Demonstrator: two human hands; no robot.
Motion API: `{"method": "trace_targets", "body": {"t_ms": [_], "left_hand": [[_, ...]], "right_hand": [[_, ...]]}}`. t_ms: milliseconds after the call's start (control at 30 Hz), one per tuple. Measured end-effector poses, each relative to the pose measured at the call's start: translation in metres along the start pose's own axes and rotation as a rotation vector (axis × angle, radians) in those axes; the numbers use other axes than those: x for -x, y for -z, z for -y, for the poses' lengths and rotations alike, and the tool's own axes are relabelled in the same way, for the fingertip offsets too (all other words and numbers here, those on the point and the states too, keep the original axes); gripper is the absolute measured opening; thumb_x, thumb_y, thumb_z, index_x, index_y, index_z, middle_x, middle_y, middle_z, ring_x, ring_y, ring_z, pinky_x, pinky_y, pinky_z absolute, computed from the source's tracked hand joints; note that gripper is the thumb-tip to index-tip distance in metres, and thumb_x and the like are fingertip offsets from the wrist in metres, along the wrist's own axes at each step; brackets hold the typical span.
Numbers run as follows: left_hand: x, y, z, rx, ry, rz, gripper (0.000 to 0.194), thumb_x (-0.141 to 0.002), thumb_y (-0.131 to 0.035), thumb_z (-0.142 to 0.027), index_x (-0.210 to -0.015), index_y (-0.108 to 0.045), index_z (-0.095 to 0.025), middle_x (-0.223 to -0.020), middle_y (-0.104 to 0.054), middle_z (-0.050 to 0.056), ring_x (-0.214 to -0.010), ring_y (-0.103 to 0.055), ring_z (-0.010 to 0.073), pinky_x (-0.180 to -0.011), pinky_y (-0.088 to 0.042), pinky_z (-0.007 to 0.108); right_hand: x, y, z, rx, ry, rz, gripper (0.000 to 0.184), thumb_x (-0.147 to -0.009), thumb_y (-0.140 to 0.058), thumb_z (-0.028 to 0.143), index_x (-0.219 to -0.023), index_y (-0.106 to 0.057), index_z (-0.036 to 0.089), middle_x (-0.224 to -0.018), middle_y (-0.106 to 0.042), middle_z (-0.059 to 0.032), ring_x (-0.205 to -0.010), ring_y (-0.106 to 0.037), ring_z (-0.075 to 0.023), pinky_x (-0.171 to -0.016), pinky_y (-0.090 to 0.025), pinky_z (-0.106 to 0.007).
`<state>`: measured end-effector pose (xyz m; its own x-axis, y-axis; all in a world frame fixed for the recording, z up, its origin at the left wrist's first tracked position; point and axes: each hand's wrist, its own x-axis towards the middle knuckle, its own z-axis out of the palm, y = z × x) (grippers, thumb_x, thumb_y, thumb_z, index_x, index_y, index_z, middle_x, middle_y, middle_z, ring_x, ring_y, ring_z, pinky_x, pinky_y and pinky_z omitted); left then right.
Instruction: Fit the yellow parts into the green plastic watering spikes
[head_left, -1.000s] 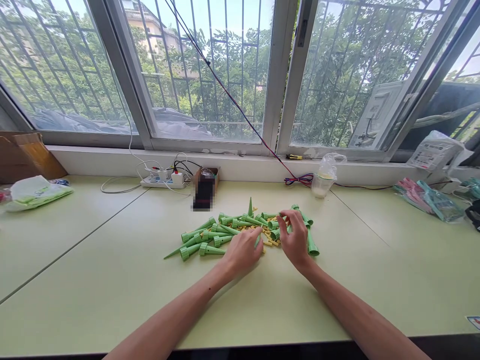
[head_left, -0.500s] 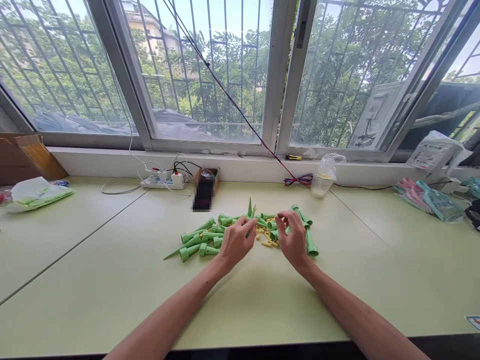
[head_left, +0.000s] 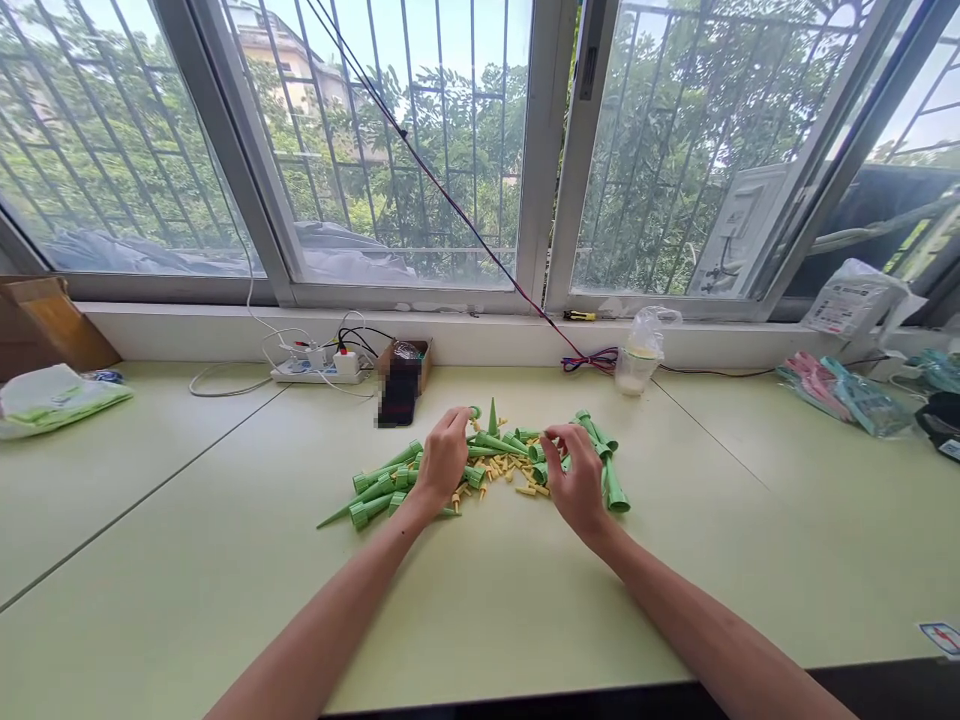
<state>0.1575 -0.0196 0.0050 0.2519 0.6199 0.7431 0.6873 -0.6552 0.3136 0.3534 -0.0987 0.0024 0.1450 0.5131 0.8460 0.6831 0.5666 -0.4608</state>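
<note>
My left hand (head_left: 444, 455) is closed around a green plastic spike, whose round end (head_left: 475, 411) shows past the fingertips; the hand hides the remainder. Thumb and fingers of my right hand (head_left: 576, 480) are curled together in a pinch, and anything small between them is too hidden to name. Between both hands lie small yellow plugs (head_left: 501, 466), loose on the table. A pile of green capped spikes (head_left: 373, 489) lies under and left of my left hand. More green hollow spikes (head_left: 616, 485) are beside my right hand. One green cone (head_left: 493, 417) points upward at the back.
Behind the pile are a small box with a dark phone-like object (head_left: 397, 395), a power strip (head_left: 319, 370) with cables, and a plastic cup with a bag (head_left: 640, 365). Plastic packets (head_left: 855, 395) lie right; a white-green packet (head_left: 60, 400) lies left.
My left hand has moved left and slightly up, uncovering more yellow plugs and green spikes. My right hand stays nearly in place. The view has shifted slightly.
</note>
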Motion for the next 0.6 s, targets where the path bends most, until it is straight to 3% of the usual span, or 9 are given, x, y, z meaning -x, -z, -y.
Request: {"method": "trace_targets", "body": {"t_ms": [600], "left_hand": [[-0.0032, -0.0001, 0.0071, -0.06, 0.104, 0.083, 0.029, -0.092, -0.042, -0.009, -0.115, -0.059, -0.015, -0.095, -0.069, 0.01, -0.085, -0.066, 0.0207, -0.074, -0.05, 0.03]], "right_hand": [[-0.0003, 0.001, 0.001, -0.009, 0.002, 0.012, 0.009, -0.096, -0.048, 0.02, -0.09, -0.055, 0.021, -0.083, -0.058, -0.0049, -0.078, -0.054, -0.0198, -0.069, -0.045, -0.032]]}}
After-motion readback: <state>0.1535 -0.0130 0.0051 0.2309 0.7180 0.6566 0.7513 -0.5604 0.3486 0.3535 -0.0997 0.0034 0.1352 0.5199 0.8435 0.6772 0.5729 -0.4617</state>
